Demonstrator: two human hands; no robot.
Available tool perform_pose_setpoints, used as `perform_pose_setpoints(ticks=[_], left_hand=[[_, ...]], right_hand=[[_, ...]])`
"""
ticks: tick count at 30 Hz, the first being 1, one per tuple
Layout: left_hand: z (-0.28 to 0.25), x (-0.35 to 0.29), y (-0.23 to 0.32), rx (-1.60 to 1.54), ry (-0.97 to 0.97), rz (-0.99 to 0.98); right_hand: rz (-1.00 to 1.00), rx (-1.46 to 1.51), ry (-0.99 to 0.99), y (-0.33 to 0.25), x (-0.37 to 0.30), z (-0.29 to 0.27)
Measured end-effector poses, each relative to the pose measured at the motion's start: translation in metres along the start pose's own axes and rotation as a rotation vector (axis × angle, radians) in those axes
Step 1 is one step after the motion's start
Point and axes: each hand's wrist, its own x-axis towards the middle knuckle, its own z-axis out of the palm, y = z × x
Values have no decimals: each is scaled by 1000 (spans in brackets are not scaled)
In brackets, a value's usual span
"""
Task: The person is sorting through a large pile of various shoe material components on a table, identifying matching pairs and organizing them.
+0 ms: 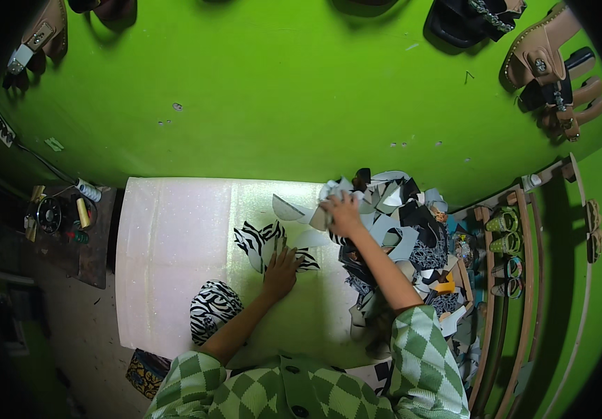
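My left hand point(283, 271) lies flat with fingers stretched over zebra-striped scraps point(250, 237) on the pale table. Some of these scraps show a plain whitish side. Farther right, my right hand point(343, 215) is closed around whitish-grey scraps point(336, 188) at the left edge of a big heap of offcuts point(412, 223). Its fingertips are partly hidden among the pieces. A rounded zebra-striped piece point(213, 307) lies beside my left forearm. Curved pale offcuts point(288, 208) rest between the two hands.
The pale table point(175, 244) meets a green wall point(280, 105) hung with sandals point(542, 59). Wooden racks holding green footwear point(503, 241) stand at the right. A dark side table point(88, 251) with thread spools point(88, 190) is at the left. A patterned bundle point(148, 370) sits near the table's front-left corner.
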Motion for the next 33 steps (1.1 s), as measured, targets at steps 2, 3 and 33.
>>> perform_pose_setpoints(ticks=[2,3,33], left_hand=[[1,-1,3,36,-1,-4],[1,-1,5,52,-10,-17],[-38,-14,-19,-590,292,-290]], right_hand=[[-134,28,19,-25,-12,11],[-180,39,31,-31,-15,19],[172,66,389,-7,-168,20]])
